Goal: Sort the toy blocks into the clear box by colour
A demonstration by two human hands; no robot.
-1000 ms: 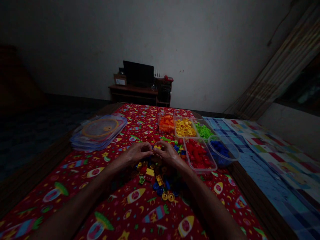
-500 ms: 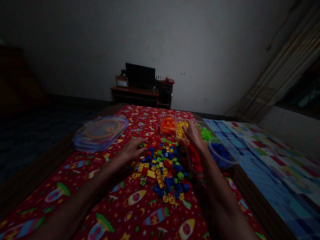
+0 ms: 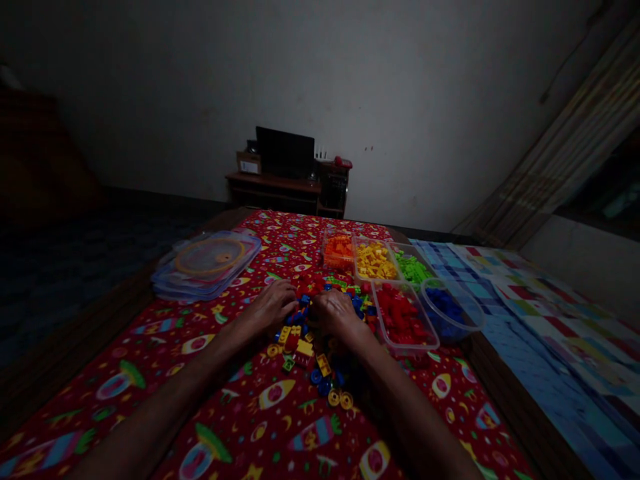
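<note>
A heap of small mixed-colour toy bricks (image 3: 306, 348) lies on a red patterned cloth (image 3: 280, 427). My left hand (image 3: 270, 308) rests on the heap's left edge, its fingers curled down among the bricks. My right hand (image 3: 336, 312) lies close beside it on the heap, fingers bent under and pointing left. What either hand grips is hidden in the dim light. Right of my hands stand clear tubs of sorted bricks: orange (image 3: 326, 248), yellow (image 3: 356, 265), green (image 3: 423, 261), red (image 3: 381, 324), and a round blue-filled bowl (image 3: 474, 313).
A stack of clear plastic lids (image 3: 207, 265) lies at the cloth's far left. A blue chequered mat (image 3: 530, 333) covers the floor to the right. A low desk with a dark monitor (image 3: 285, 153) stands against the back wall. The room is dim.
My right hand has come back from over the yellow tub to the heap, next to my left hand. The left hand has stayed at the heap's left edge.
</note>
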